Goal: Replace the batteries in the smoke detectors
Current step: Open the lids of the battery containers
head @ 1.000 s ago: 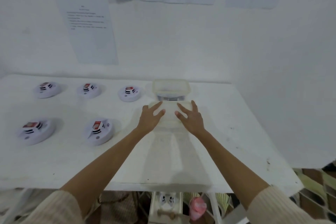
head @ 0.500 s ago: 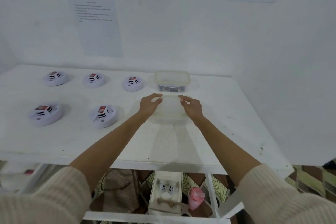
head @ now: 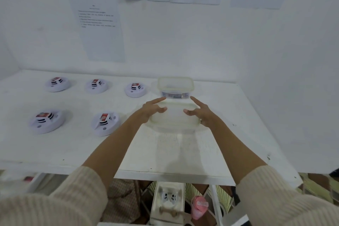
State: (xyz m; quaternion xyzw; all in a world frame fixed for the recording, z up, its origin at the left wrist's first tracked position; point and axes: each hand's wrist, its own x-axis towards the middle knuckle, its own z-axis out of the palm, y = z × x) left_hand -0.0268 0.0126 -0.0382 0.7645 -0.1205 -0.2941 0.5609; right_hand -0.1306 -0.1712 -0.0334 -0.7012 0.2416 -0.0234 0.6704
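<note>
Several white round smoke detectors lie on the white table (head: 73, 148), each with a red-topped battery showing: three in a back row (head: 56, 84) (head: 95, 86) (head: 135, 89) and two nearer (head: 46, 121) (head: 105, 123). A clear plastic tub (head: 175, 87) with dark batteries in its bottom stands at the back centre. Just in front of it is a clear plastic lid (head: 174, 120), held at its side edges between my left hand (head: 152, 111) and my right hand (head: 200, 114). Both index fingers stretch toward the tub. A shadow under the lid suggests it is slightly off the table.
White walls close in behind and on the right, with printed sheets (head: 100, 27) taped to the back wall. The table's front edge (head: 174, 178) is near my elbows. Below it are a white box (head: 168, 200) and a pink object (head: 199, 207).
My hands went from lying flat on the lid to gripping its sides with fingers spread. The view has tilted down and pulled back a little.
</note>
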